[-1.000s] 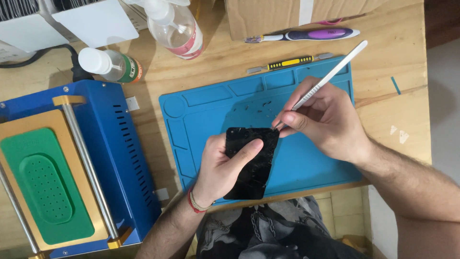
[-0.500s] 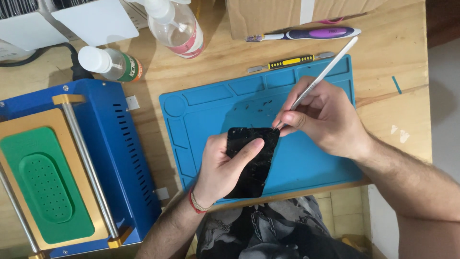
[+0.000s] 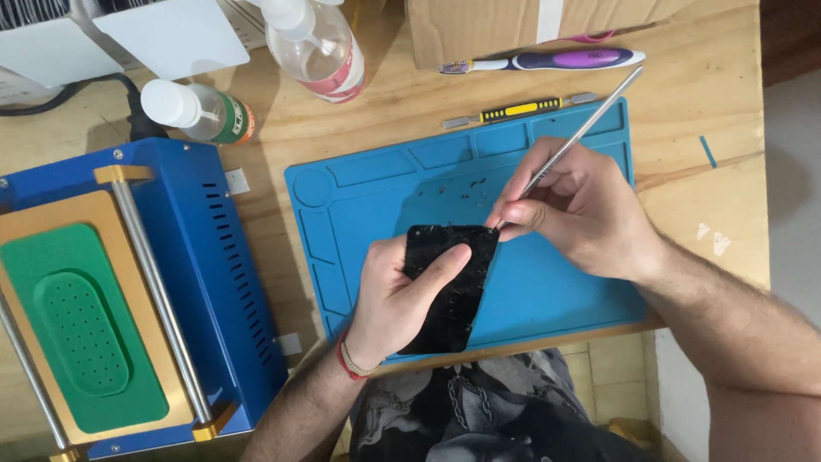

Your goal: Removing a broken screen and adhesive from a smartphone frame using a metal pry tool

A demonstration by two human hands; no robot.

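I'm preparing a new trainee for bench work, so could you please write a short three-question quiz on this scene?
1. True or false: the left hand holds the black screen panel down on the blue mat.
2. The tip of the metal tool in the right hand meets the panel at: A) bottom edge B) upper right corner C) centre.
3. Which long things lie on the wooden table just beyond the mat?

Key: 1 true; 2 B; 3 a purple and white toothbrush and a yellow and black pry tool.
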